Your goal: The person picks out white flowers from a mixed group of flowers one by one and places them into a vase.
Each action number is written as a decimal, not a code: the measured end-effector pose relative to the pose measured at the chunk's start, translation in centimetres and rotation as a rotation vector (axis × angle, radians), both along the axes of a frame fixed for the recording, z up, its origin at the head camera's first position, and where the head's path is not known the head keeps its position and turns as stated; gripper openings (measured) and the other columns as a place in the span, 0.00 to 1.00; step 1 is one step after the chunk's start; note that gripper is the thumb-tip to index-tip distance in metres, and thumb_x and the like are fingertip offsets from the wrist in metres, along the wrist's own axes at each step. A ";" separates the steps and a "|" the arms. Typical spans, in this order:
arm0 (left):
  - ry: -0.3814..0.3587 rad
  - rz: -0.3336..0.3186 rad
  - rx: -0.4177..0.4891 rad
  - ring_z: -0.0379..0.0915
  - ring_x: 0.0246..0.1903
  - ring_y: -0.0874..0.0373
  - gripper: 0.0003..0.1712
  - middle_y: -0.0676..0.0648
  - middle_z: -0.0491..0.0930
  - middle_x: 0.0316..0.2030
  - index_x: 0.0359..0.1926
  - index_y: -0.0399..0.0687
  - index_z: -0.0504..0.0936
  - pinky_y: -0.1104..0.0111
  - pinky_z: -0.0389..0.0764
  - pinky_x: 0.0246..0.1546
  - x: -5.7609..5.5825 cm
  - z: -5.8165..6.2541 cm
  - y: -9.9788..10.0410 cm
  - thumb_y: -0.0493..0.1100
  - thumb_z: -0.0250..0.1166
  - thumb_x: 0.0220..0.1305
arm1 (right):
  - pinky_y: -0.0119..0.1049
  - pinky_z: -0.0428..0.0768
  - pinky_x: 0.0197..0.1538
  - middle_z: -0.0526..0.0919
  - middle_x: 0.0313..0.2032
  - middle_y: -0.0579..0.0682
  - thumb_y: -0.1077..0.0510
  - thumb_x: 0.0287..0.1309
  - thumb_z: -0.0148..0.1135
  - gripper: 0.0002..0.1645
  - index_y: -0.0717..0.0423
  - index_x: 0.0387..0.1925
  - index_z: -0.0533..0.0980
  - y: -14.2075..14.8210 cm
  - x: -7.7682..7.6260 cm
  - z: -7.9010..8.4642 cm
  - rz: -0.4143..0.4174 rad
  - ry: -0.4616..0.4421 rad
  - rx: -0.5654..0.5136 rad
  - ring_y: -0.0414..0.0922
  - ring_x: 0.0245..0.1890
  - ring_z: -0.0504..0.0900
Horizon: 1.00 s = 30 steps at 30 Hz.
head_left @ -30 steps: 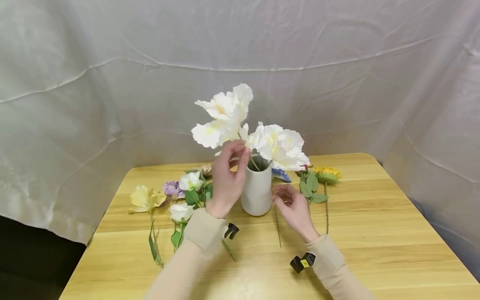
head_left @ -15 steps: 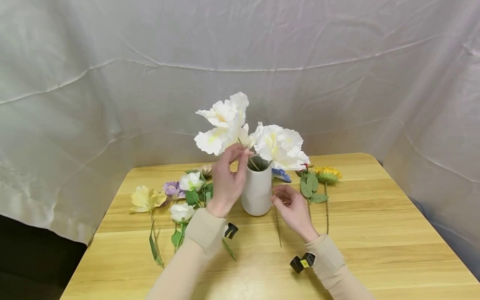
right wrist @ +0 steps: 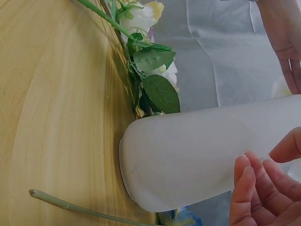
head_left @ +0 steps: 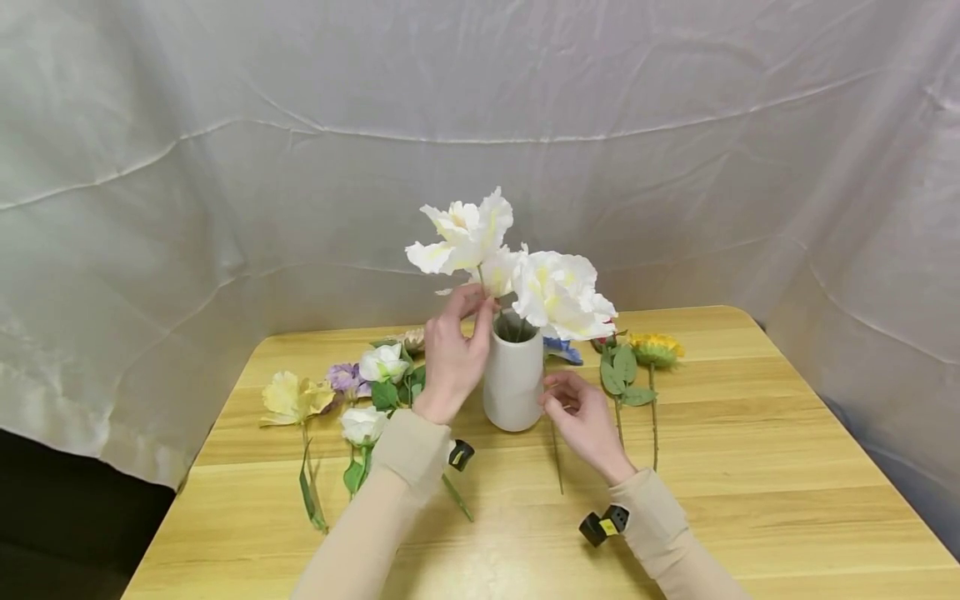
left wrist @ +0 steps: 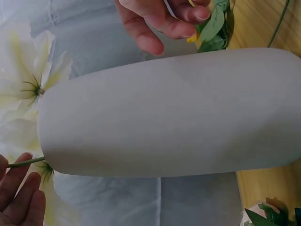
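Observation:
A tall white vase [head_left: 513, 387] stands upright on the table with white flowers [head_left: 562, 292] leaning out to the right. My left hand [head_left: 457, 354] pinches the thin stem [left wrist: 28, 162] of another big white flower [head_left: 465, 237] just above the vase's rim. That stem runs down into the vase mouth, and its lower end is hidden inside. Beside the vase's right side is my right hand [head_left: 588, 421], its fingers loosely bent and holding nothing. In the right wrist view its fingertips [right wrist: 242, 162] overlap the vase wall, thumb apart from them.
Left of the vase lie a yellow flower [head_left: 288, 398], a purple one [head_left: 345, 377], white roses [head_left: 363, 425] and leaves. A blue flower [head_left: 562, 350] lies behind the vase, its stem reaching forward. At right are a yellow sunflower [head_left: 655, 346] and green leaves [head_left: 618, 367]. Grey cloth hangs behind.
The held white flower has come down a little, then swung right, its stem now steeper in the vase. The flowers on the right shifted slightly. My right hand has barely moved.

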<state>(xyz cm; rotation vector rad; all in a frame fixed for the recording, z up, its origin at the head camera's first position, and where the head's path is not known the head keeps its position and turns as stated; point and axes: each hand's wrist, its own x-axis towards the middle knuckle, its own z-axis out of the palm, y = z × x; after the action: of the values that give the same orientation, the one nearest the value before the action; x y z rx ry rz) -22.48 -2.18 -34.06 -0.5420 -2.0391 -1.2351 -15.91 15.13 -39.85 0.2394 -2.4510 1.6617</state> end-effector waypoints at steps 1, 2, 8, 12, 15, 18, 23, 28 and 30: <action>-0.008 0.008 -0.005 0.83 0.41 0.53 0.10 0.46 0.86 0.36 0.45 0.43 0.77 0.65 0.82 0.42 0.0 0.0 0.0 0.41 0.55 0.66 | 0.31 0.80 0.35 0.82 0.33 0.65 0.70 0.54 0.52 0.14 0.67 0.44 0.74 0.0 0.0 0.0 0.002 -0.002 0.002 0.53 0.33 0.82; -0.016 0.013 -0.009 0.83 0.41 0.54 0.10 0.46 0.86 0.36 0.45 0.43 0.77 0.64 0.82 0.42 -0.1 -0.1 0.0 0.41 0.55 0.66 | 0.31 0.80 0.35 0.82 0.33 0.65 0.70 0.54 0.52 0.14 0.67 0.44 0.74 0.0 0.0 -0.1 0.003 -0.005 0.004 0.54 0.33 0.82; -0.068 0.026 -0.050 0.82 0.38 0.56 0.14 0.48 0.86 0.38 0.51 0.45 0.75 0.64 0.79 0.45 -0.3 -0.3 0.0 0.41 0.56 0.66 | 0.32 0.80 0.36 0.82 0.34 0.67 0.70 0.55 0.51 0.14 0.69 0.44 0.73 0.0 -0.1 -0.3 0.018 -0.005 0.003 0.60 0.35 0.81; -0.083 0.003 -0.050 0.81 0.37 0.57 0.12 0.49 0.85 0.38 0.49 0.45 0.76 0.67 0.79 0.42 -0.3 -0.5 -0.1 0.41 0.56 0.66 | 0.32 0.80 0.36 0.82 0.34 0.67 0.70 0.55 0.51 0.14 0.69 0.44 0.73 0.0 -0.1 -0.4 0.020 -0.004 0.004 0.61 0.35 0.81; -0.059 -0.009 -0.037 0.81 0.35 0.57 0.12 0.47 0.85 0.40 0.43 0.43 0.80 0.69 0.79 0.37 -0.4 -0.6 -0.1 0.43 0.52 0.69 | 0.33 0.80 0.37 0.82 0.33 0.66 0.70 0.55 0.51 0.14 0.68 0.44 0.73 0.1 -0.1 -0.4 0.021 -0.006 0.002 0.61 0.36 0.81; -0.035 -0.004 -0.023 0.81 0.33 0.56 0.19 0.46 0.85 0.40 0.37 0.42 0.81 0.68 0.79 0.33 -0.4 -0.7 -0.2 0.46 0.46 0.72 | 0.33 0.80 0.37 0.82 0.34 0.65 0.70 0.55 0.51 0.14 0.68 0.45 0.73 0.1 -0.1 -0.4 0.022 -0.010 -0.002 0.60 0.35 0.81; -0.053 0.023 0.016 0.80 0.34 0.52 0.23 0.44 0.84 0.35 0.42 0.40 0.81 0.65 0.79 0.36 -0.2 -0.8 -0.5 0.49 0.42 0.74 | 0.30 0.79 0.36 0.82 0.34 0.65 0.70 0.55 0.51 0.14 0.68 0.45 0.73 0.1 -0.1 -0.3 0.027 -0.013 -0.016 0.60 0.35 0.81; -0.122 -0.060 0.182 0.81 0.35 0.49 0.19 0.41 0.83 0.34 0.41 0.38 0.79 0.64 0.82 0.39 -0.2 -0.9 -0.6 0.49 0.49 0.71 | 0.30 0.80 0.36 0.82 0.34 0.65 0.70 0.55 0.51 0.15 0.68 0.45 0.73 0.1 -0.1 -0.3 0.028 -0.007 -0.011 0.60 0.35 0.81; -0.144 -0.090 0.238 0.81 0.36 0.48 0.18 0.39 0.82 0.35 0.43 0.38 0.79 0.64 0.82 0.40 -0.3 -1.0 -0.6 0.48 0.52 0.70 | 0.30 0.80 0.36 0.82 0.34 0.65 0.70 0.55 0.51 0.14 0.68 0.45 0.73 0.1 -0.1 -0.2 0.026 -0.007 -0.009 0.60 0.35 0.81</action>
<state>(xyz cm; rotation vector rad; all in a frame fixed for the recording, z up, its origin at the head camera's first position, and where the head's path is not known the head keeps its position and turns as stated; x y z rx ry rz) -22.75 -2.75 -35.04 -0.4466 -1.9644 -1.5859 -16.01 15.28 -40.06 0.2661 -2.4555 1.6862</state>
